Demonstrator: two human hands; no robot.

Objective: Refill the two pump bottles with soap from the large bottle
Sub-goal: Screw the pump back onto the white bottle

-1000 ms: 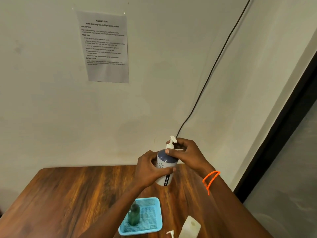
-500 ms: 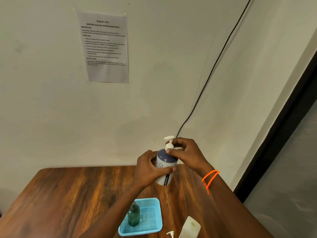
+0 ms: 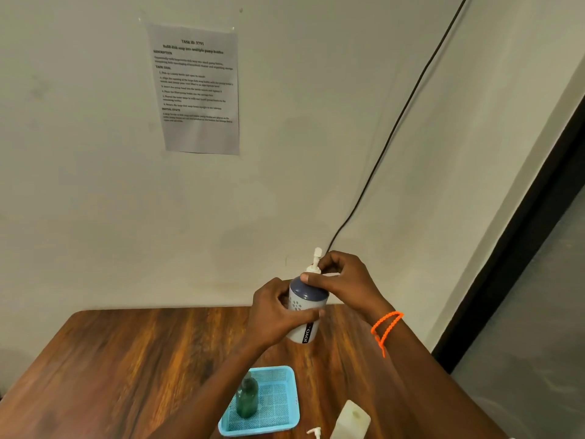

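Wall notice (image 3: 198, 87) txt too blurred; large bottle (image 3: 351, 421) – loose pump (image 3: 315, 432) cut off.

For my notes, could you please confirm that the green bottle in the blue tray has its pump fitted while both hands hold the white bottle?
Not quite: the head view shows the green bottle in the blue tray without a pump. Both hands do hold the white bottle.

The left hand (image 3: 278, 315) is gripping a white pump bottle (image 3: 305, 307) above the worktop (image 3: 126, 359), while the right hand (image 3: 345, 280) is pinching its pump head (image 3: 316, 261); a green bottle (image 3: 247, 397) is standing in a blue basket (image 3: 285, 375).
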